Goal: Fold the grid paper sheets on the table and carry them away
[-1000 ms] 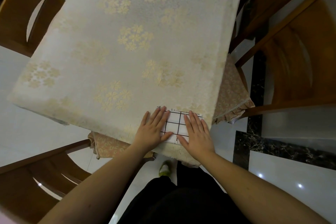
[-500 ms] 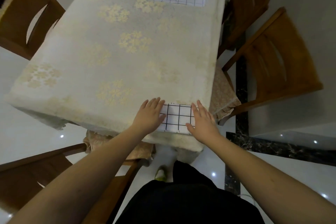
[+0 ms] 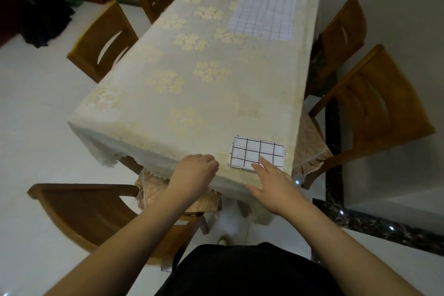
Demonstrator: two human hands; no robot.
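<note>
A small folded grid paper sheet [image 3: 257, 152] lies flat near the table's near right corner. My right hand [image 3: 274, 180] is spread, fingers apart, with a fingertip on the sheet's near edge. My left hand [image 3: 195, 170] rests at the table's near edge to the left of the sheet, fingers curled in, holding nothing. A second, unfolded grid paper sheet [image 3: 263, 15] lies flat at the far right of the table.
The table [image 3: 192, 94] wears a cream cloth with pale flower clusters. Wooden chairs stand all round: one at near left [image 3: 96, 209], two on the right [image 3: 379, 108], two at far left [image 3: 103, 41]. Dark clothing lies on the floor at far left [image 3: 45, 21].
Both hands have lifted off the folded sheet and drawn back toward me; the left has curled in. The view has tilted up, showing the whole table and the far sheet.
</note>
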